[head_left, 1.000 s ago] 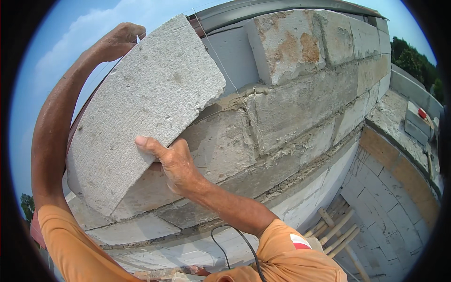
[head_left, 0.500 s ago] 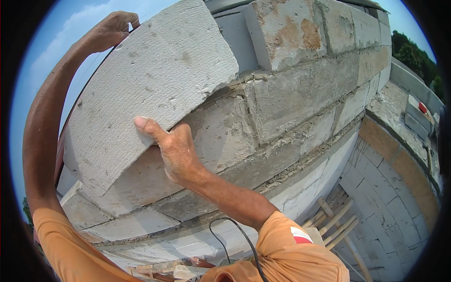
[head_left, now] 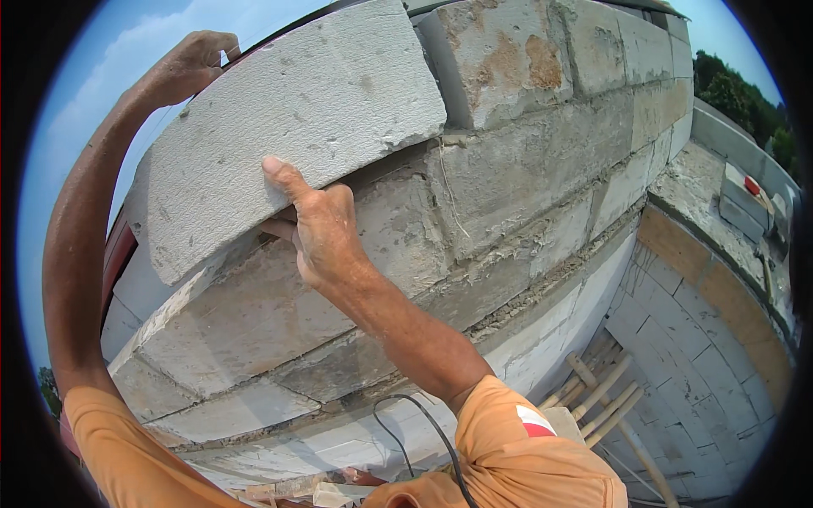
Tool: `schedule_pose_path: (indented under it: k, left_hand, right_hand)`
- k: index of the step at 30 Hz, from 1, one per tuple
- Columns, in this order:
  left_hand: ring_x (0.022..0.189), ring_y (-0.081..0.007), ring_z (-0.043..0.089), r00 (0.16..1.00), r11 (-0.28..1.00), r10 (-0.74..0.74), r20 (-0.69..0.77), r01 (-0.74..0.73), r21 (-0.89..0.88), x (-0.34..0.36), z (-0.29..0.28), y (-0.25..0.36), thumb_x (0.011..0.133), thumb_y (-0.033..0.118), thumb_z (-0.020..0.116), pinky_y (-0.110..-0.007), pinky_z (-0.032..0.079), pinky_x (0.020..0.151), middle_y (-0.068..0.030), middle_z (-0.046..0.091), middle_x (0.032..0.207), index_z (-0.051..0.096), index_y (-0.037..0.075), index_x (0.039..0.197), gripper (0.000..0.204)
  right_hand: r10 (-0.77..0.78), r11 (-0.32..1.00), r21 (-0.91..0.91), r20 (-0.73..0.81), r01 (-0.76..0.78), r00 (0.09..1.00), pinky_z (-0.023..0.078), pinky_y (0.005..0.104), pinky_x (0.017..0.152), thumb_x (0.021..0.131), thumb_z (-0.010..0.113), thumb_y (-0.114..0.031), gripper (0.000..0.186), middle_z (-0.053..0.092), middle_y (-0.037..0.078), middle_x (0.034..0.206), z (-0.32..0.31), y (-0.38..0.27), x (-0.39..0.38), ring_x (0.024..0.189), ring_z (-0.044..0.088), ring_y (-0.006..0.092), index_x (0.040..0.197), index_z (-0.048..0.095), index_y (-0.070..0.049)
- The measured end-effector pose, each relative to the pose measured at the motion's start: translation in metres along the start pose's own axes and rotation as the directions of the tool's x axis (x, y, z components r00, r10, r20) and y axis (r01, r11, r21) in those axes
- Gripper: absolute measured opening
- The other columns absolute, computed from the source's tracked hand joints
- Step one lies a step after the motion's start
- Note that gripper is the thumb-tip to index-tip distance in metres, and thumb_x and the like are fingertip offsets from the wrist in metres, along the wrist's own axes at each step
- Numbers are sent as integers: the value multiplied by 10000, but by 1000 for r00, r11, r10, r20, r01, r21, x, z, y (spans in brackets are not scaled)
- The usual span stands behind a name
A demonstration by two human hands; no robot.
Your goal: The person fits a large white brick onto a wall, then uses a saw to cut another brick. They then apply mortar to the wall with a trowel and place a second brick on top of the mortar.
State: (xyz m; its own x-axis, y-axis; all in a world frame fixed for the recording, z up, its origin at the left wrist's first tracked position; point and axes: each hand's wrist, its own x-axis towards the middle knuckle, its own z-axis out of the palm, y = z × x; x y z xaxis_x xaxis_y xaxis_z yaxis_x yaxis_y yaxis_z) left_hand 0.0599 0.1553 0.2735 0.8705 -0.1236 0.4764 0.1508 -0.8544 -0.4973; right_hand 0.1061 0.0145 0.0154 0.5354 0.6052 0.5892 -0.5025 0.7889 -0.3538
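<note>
A large pale aerated concrete block [head_left: 296, 127] is held tilted at the top of the wall [head_left: 542, 152]. My right hand [head_left: 326, 229] supports its lower edge, thumb pressed on the broad face and fingers tucked underneath. A dark gap shows below the block's right part, above the course beneath. My left hand [head_left: 188, 69] is raised beyond the block's upper edge, fingers bent and pinched at a thin string [head_left: 248, 37] that is hard to see. To the right, a mortar-stained block [head_left: 508, 63] stands in the same top row.
Rough mortar joints run along the wall. A ledge [head_left: 699, 190] at the right carries stacked grey blocks [head_left: 745, 207] with a red-ended tool and a hammer-like tool [head_left: 766, 275]. Wooden poles [head_left: 605, 394] stand below. A black cable [head_left: 436, 423] loops near my body.
The block has shifted up and right, closer to the neighbouring block, uncovering more of the course below. My right hand has risen with it; my left hand has moved slightly left and down.
</note>
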Motion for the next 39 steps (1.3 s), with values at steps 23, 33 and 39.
schedule_pose_path:
  k: [23,33,39]
  left_hand:
    - [978,-199,449,993,982,-110,-38,114,150,-32,11,20,921,287,538,-395,356,835,-44,518,1065,616,111,1196,336]
    - [1402,-257,408,790,792,-607,83,594,143,-103,-57,26,991,528,413,-455,294,1182,-25,486,1499,557,228,1393,522]
    - [726,-170,655,839,837,-456,-297,290,-465,-204,-9,53,914,312,708,-303,568,695,-90,671,817,683,-6,1082,361]
  right_hand:
    - [13,1000,29,-94,-10,996,388,654,1101,912,672,-112,634,420,322,1286,0,-15,16,1280,445,472,1350,305,162]
    - [-4,1000,2,-117,4,993,447,598,1072,930,662,-124,558,466,306,1269,2,-13,14,1231,516,422,1290,395,207]
    - [-26,1000,11,-112,28,993,402,644,1087,926,648,-97,594,439,316,1299,4,-13,17,1259,482,455,1348,324,165]
